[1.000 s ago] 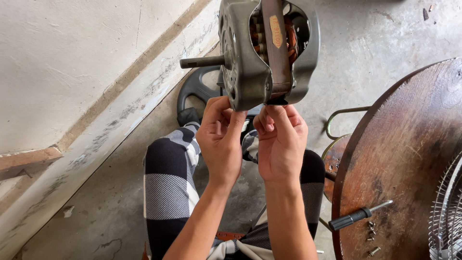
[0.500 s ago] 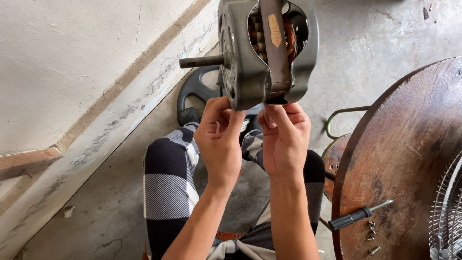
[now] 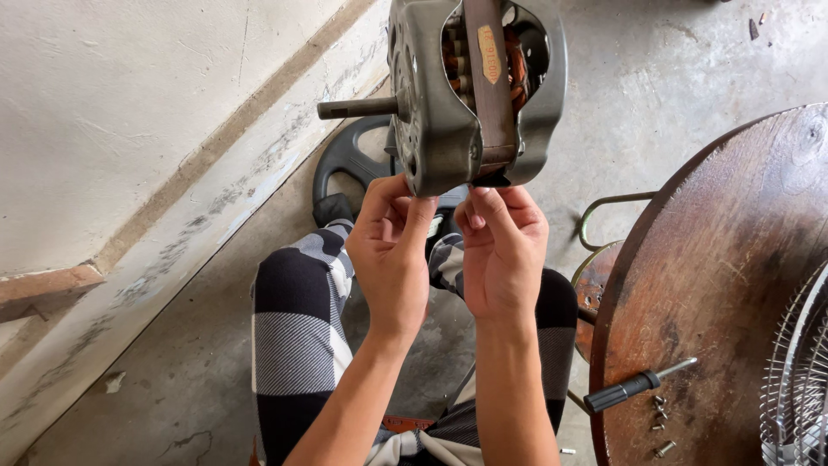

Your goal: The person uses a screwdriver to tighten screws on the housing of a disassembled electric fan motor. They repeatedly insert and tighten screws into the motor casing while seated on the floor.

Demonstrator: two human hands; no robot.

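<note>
I hold a grey metal electric motor up in front of me, its shaft pointing left and copper windings showing through the housing openings. My left hand grips the lower front edge of the housing with its fingertips. My right hand pinches the bottom of the motor beside it, at the dark band across the middle. Both hands touch the motor from below, over my lap in black-and-white checked trousers.
A round rusty brown table stands at the right, with a black-handled screwdriver and several small screws on it. A wire fan guard sits at the far right edge. A black plastic part lies on the concrete floor by the wall.
The motor and both hands have stayed almost still; the fingers shifted very slightly at the motor's lower edge.
</note>
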